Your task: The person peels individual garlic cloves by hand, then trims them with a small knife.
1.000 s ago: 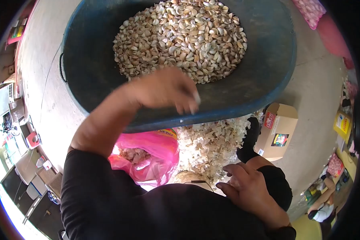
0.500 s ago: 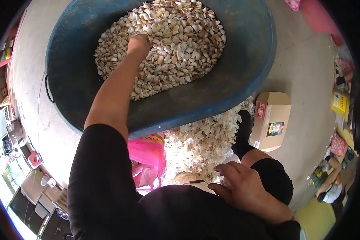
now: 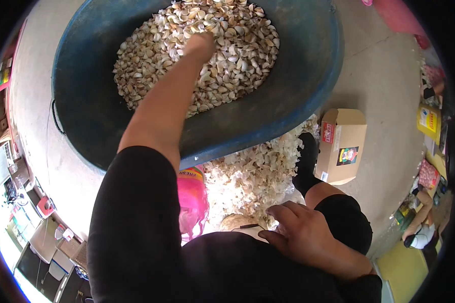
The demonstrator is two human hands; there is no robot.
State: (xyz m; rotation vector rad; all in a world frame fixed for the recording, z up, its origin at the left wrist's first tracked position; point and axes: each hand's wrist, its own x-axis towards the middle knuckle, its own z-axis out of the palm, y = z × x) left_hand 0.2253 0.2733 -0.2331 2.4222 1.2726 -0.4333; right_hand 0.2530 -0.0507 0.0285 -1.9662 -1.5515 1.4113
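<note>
My left hand (image 3: 201,46) reaches into a big blue tub (image 3: 202,151), over a heap of garlic cloves (image 3: 237,60). Its fingers curl down against the cloves, and whatever they hold is hidden. Low in front of my body, my right hand (image 3: 306,232) is bent with thumb and forefinger towards the left. A small thin knife (image 3: 248,226) with a dark narrow part juts out from beside its thumb, apparently held there; the grip is partly hidden. Below it lies a pale round thing, partly covered by my shirt.
Papery garlic skins (image 3: 253,182) lie piled below the tub. A pink net bag (image 3: 191,199) is beside them. An opened cardboard box (image 3: 341,146) stands right of my foot. Another person (image 3: 422,235) sits at the far right near a yellow container (image 3: 429,122).
My left hand has moved right and slightly up across the garlic cloves. The right hand and the small knife have hardly moved. The view has shifted a little.
</note>
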